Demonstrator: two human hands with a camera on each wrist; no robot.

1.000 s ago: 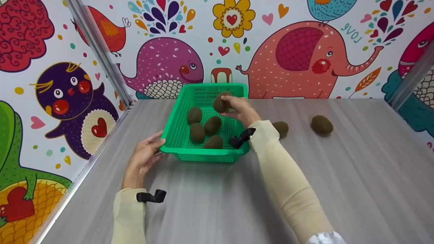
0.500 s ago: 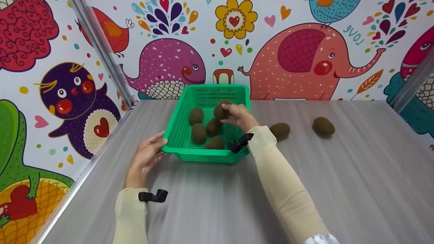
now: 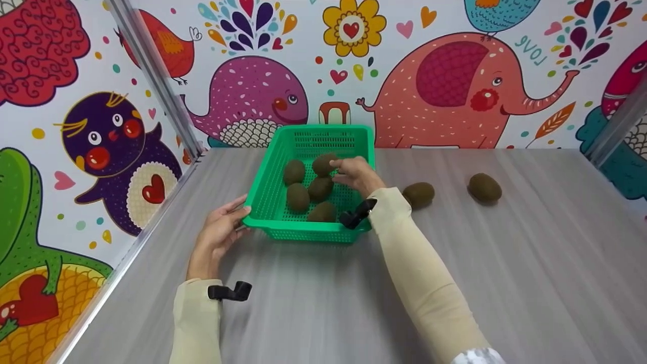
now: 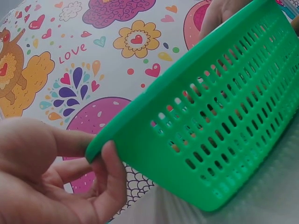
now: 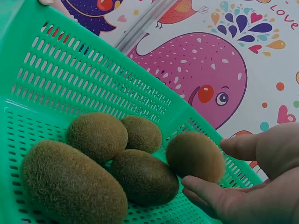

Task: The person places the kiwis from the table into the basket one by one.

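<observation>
A green perforated plastic basket (image 3: 303,227) stands on the table with several brown fuzzy kiwis (image 3: 298,197) inside. My left hand (image 3: 217,235) pinches its near left corner; in the left wrist view, the thumb and fingers clasp the rim (image 4: 135,109) from both sides. Inside the basket, my right hand (image 3: 360,174) is beside the rearmost kiwi (image 3: 323,165). The right wrist view has that kiwi (image 5: 195,156) resting among the others, the thumb and extended fingers of the right hand (image 5: 261,179) spread loosely at its side.
Two more kiwis lie on the grey table right of the basket, one near the right wrist (image 3: 420,195) and another kiwi (image 3: 484,188) farther right. A cartoon-printed wall (image 3: 349,76) rises behind the basket, and another printed panel (image 3: 45,151) borders the left.
The right hand has lowered a kiwi into the basket and let go of it; the kiwi has shifted slightly left, away from the fingers. The left hand keeps its hold on the corner.
</observation>
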